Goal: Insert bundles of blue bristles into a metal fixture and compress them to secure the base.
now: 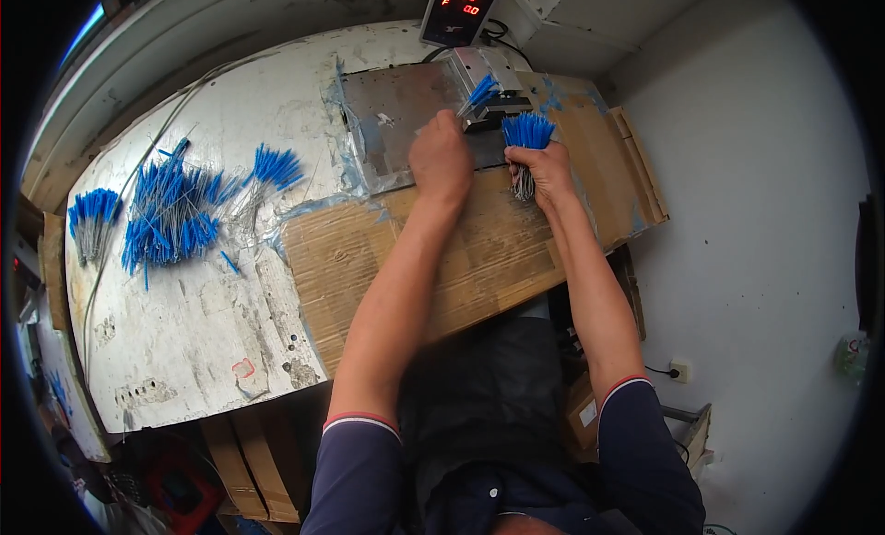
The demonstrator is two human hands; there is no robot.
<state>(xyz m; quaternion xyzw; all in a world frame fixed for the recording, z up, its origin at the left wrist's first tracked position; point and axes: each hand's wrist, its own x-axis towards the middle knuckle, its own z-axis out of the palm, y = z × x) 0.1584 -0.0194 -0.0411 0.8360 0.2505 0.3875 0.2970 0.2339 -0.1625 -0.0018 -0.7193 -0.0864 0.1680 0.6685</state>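
Note:
My right hand (544,166) is closed round a bundle of blue-tipped wires (528,129), thin pieces with silvery stems. The blue ends point away from me, and the looped wire ends hang below the fist. My left hand (442,157) is closed over the metal plate (396,106), its fingertips turned away from view. Just beyond those fingertips, a smaller bunch of blue-tipped wires (481,90) lies against a small machine (493,70) with a dark block in front. Its stems run toward my left fingers; whether they are gripped is hidden.
A large heap of blue-tipped wires (171,212) lies on the white worktable (207,341), with smaller bunches (275,166) on either side. Cardboard (369,258) covers the near edge. A display box with red digits (461,10) stands behind the machine. A wall (737,212) rises at right.

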